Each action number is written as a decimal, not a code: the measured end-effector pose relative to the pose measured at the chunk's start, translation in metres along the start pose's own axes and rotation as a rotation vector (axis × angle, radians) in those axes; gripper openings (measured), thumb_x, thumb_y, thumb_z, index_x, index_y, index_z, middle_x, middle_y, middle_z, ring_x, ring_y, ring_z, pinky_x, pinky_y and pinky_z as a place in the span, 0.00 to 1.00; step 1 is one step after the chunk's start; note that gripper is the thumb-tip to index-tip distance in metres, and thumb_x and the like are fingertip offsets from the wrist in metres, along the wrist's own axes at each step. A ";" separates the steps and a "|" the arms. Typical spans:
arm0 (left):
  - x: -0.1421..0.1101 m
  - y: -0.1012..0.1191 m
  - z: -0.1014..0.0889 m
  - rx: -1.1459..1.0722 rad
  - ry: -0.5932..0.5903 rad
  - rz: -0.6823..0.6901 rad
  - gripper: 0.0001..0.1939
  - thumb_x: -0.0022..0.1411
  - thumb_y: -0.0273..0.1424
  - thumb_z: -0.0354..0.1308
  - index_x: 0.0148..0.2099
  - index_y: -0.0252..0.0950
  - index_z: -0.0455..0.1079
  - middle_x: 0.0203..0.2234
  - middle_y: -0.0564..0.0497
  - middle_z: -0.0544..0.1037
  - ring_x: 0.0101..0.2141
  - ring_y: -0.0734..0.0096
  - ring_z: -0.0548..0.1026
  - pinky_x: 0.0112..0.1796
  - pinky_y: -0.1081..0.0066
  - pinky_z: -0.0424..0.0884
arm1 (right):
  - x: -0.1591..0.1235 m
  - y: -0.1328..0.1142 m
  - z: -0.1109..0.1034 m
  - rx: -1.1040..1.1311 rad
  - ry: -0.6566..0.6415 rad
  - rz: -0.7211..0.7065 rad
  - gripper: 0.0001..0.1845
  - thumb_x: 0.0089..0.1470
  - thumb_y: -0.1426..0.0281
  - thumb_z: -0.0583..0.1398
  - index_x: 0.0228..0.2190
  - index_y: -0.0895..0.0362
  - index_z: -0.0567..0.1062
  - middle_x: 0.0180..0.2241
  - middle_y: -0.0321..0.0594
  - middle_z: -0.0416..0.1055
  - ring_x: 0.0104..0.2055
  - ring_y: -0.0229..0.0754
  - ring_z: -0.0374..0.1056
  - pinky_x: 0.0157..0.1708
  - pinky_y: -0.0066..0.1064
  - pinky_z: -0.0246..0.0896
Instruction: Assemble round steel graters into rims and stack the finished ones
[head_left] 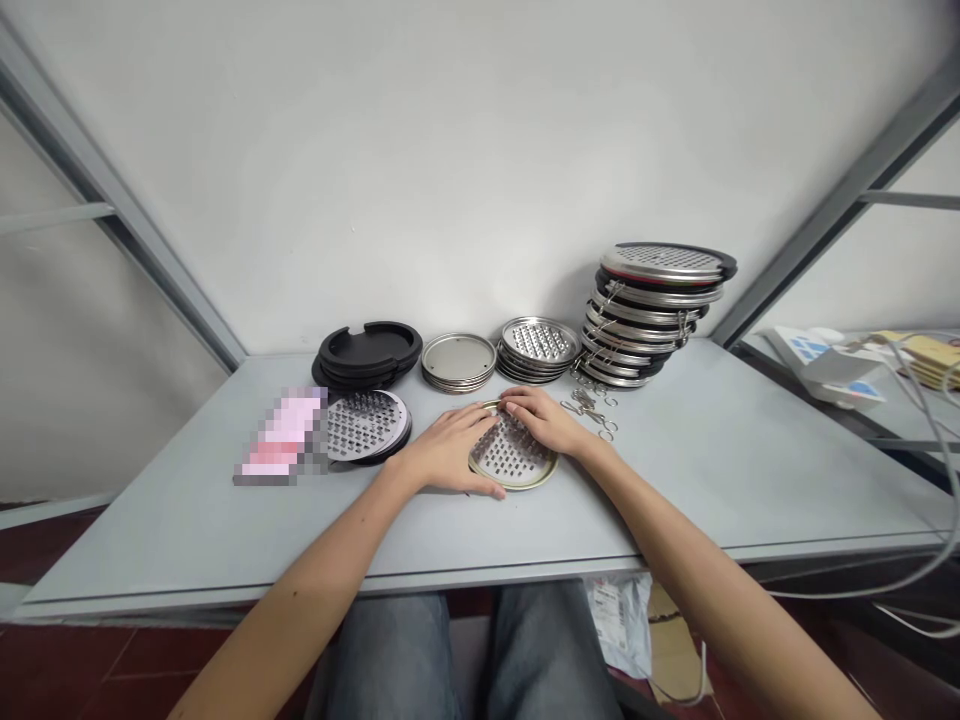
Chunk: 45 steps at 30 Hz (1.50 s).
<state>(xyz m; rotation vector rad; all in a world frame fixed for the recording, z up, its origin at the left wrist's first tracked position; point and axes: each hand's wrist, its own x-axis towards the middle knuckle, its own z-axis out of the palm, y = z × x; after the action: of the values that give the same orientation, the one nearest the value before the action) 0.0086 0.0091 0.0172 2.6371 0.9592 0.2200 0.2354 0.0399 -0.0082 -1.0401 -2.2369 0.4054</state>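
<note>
On the table in front of me lies a round metal grater plate (516,458) with raised teeth and a yellowish rim. My left hand (448,455) spans its left side, thumb at the near rim and fingers over the far rim. The fingers of my right hand (546,418) curl over the far right rim, close to the left fingertips. Left of my hands, a pale perforated grater disc (367,425) tops a small dark stack. Behind are a pile of plain metal discs (459,355) and a stack of shiny grater plates (540,342).
Black round holders (367,350) are stacked at the back left. A tall leaning stack of graters (652,315) stands back right, with loose metal hooks (591,405) before it. A blurred pink item (281,435) lies left. Cables (930,410) hang at the right, beside another shelf.
</note>
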 end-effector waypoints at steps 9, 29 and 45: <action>0.001 -0.003 0.000 0.006 0.004 0.011 0.55 0.45 0.62 0.57 0.67 0.38 0.49 0.66 0.43 0.51 0.65 0.51 0.47 0.61 0.55 0.46 | 0.001 0.003 0.000 0.056 0.006 0.026 0.19 0.62 0.61 0.52 0.40 0.57 0.79 0.47 0.47 0.73 0.49 0.47 0.69 0.52 0.41 0.61; 0.002 -0.004 0.001 -0.013 -0.003 0.009 0.57 0.44 0.62 0.58 0.68 0.38 0.45 0.66 0.42 0.52 0.65 0.53 0.47 0.61 0.56 0.45 | 0.005 -0.003 -0.003 0.072 -0.031 0.012 0.23 0.62 0.57 0.50 0.34 0.57 0.80 0.40 0.44 0.77 0.43 0.47 0.72 0.47 0.37 0.64; 0.002 -0.003 -0.001 -0.062 -0.001 -0.024 0.57 0.43 0.59 0.61 0.68 0.39 0.46 0.66 0.44 0.52 0.65 0.52 0.48 0.62 0.57 0.45 | 0.001 -0.001 -0.002 0.049 -0.024 0.045 0.25 0.62 0.57 0.50 0.28 0.57 0.80 0.42 0.44 0.77 0.45 0.48 0.72 0.47 0.37 0.65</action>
<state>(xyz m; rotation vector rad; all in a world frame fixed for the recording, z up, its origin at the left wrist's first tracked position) 0.0079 0.0132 0.0173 2.5681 0.9673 0.2393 0.2355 0.0401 -0.0050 -1.0665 -2.2168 0.4921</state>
